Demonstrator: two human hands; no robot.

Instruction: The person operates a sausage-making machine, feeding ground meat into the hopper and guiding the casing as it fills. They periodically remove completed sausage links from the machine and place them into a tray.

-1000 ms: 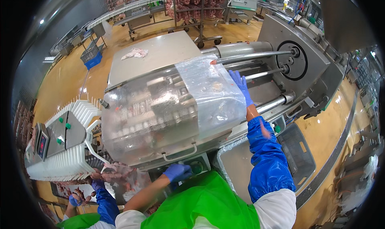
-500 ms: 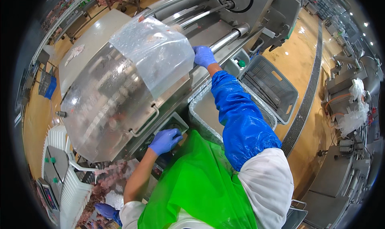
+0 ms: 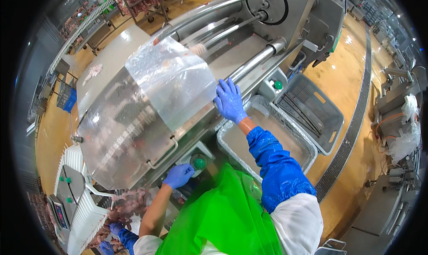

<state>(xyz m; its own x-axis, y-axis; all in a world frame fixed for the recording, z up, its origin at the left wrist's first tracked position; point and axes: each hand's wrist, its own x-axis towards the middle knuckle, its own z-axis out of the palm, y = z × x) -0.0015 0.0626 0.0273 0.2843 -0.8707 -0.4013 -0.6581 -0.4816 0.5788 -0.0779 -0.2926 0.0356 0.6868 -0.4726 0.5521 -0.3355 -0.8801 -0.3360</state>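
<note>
Both my hands wear blue-violet gloves. My left hand point(image 3: 179, 176) lies beside a metal control box point(image 3: 207, 151) with a round green button point(image 3: 199, 164). Its fingers point toward the button, loosely bent, with nothing visible in them. Farther right, my right hand point(image 3: 229, 99) is spread flat on the metal edge of a large machine point(image 3: 236, 54). Its fingertips are next to a clear plastic sheet point(image 3: 171, 81) draped over the machine's see-through cover point(image 3: 118, 130). Pale links show blurred beneath that cover. A bent handle point(image 3: 165, 156) sits on the cover's near side.
Right of me stand a liquid-filled tub point(image 3: 312, 159) lined with plastic and a grey crate point(image 3: 336, 136) holding dark rods. White racks point(image 3: 76, 159) and sausage links point(image 3: 129, 201) are at the left. Another person's gloved hand point(image 3: 117, 228) works there. A drain point(image 3: 352, 134) crosses the floor.
My left hand has drawn back from the control box, uncovering the green button. My right hand has opened out and spread its fingers on the machine's edge. The view has shifted slightly.
</note>
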